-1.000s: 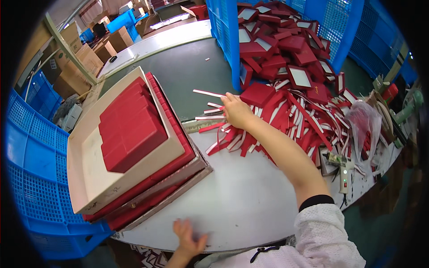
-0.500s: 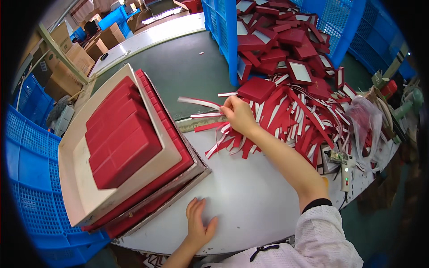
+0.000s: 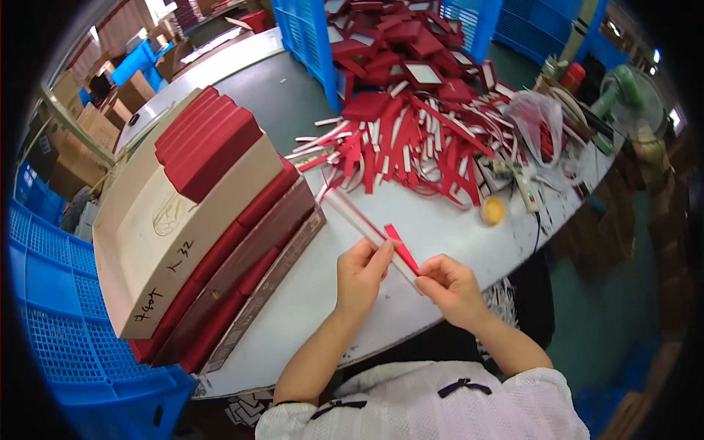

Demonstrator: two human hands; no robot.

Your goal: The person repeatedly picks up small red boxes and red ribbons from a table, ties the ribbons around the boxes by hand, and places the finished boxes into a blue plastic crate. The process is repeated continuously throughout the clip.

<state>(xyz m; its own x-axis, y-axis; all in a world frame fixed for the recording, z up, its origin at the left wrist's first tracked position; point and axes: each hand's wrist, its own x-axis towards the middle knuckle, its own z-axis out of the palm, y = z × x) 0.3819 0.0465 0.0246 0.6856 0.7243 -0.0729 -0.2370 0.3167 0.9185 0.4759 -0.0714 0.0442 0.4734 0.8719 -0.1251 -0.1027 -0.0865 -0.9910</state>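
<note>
1. Head view: left hand [image 3: 361,275] and right hand [image 3: 451,290] pinch a slim red-and-white strip [image 3: 408,258], on the near side of the strip heap [image 3: 433,150]; each grip is closed at the fingertips, presumably to steady flexible material.
2. Strip heap lies tangled and ribbon-like on the smooth white bench [image 3: 279,315], apparently placed within reach.
3. Left of the strip heap, a stiff pale tray [image 3: 220,224] holds a ridged red stack [image 3: 213,139], probably for order.

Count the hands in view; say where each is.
2. The left hand pinches a red-and-white strip over the white tabletop, nearer the cream tray; the right hand pinches it farther right. Others may be hidden.
</note>
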